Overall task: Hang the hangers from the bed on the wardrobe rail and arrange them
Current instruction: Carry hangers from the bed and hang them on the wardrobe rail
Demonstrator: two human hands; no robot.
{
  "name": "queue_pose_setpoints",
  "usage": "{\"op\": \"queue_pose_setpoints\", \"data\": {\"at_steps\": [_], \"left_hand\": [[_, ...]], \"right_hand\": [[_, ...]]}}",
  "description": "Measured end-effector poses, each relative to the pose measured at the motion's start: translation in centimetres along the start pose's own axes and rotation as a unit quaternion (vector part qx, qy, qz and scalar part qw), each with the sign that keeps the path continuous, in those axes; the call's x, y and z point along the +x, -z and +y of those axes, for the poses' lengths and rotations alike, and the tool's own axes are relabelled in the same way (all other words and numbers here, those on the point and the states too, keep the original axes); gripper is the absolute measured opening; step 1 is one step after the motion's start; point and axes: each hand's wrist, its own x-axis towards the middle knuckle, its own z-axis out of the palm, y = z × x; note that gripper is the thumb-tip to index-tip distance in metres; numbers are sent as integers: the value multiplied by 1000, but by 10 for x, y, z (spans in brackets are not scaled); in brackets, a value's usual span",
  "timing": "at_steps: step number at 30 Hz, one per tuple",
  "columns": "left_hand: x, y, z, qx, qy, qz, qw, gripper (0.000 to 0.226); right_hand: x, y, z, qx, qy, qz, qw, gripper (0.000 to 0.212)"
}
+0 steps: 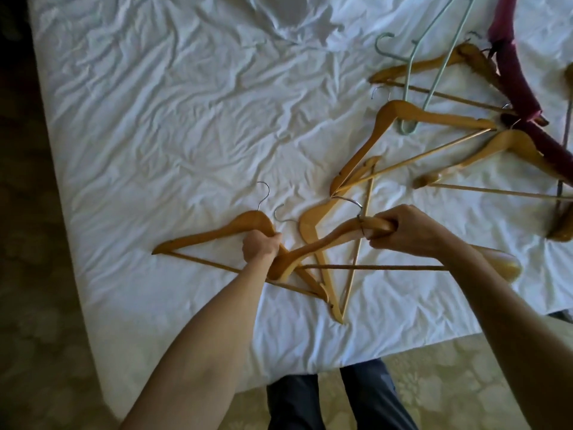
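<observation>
The wooden hanger in the right hand (313, 246) sits over the near part of the bed, its long axis running left to right across the view, from a tip beside the left wrist to a rounded tip (508, 268) past the right forearm. Its metal hook (350, 201) points away from the person, just beyond the knuckles. The right hand (406, 231) is closed around the neck of this hanger, fingers wrapped over the wood right beside the hook.

To the left lies a second wooden hanger (217, 234), also roughly left to right, its hook (263, 193) curling away from the person. The left hand (260, 246) is clenched on its right shoulder, just right of the neck. The two held hangers cross near the left wrist, and a third wooden hanger (316, 231) lies under them on the sheet, long axis running towards the person, so lifting could snag it.

Further right, well apart from both hands, more hangers lie in a loose pile: wooden ones (434, 119), a pale green wire one (434, 57) and a dark red padded one (521, 94). The right hand is nearer to these. The white sheet (155, 119) is otherwise bare. The wardrobe rail is not in view, so nothing can be judged hung yet.
</observation>
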Motion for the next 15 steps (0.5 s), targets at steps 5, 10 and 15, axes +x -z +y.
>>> {"op": "queue_pose_setpoints", "data": {"at_steps": [5,10,15], "left_hand": [[-39,28,-5,-78,8,16,997,49],[-98,68,-6,-133,-12,46,990,50],[-137,72,5,-189,-55,12,980,14]], "right_hand": [[-63,39,13,71,-7,26,997,13],[-104,49,-5,123,28,-3,992,23],[-60,-7,-24,123,44,-46,990,62]]}}
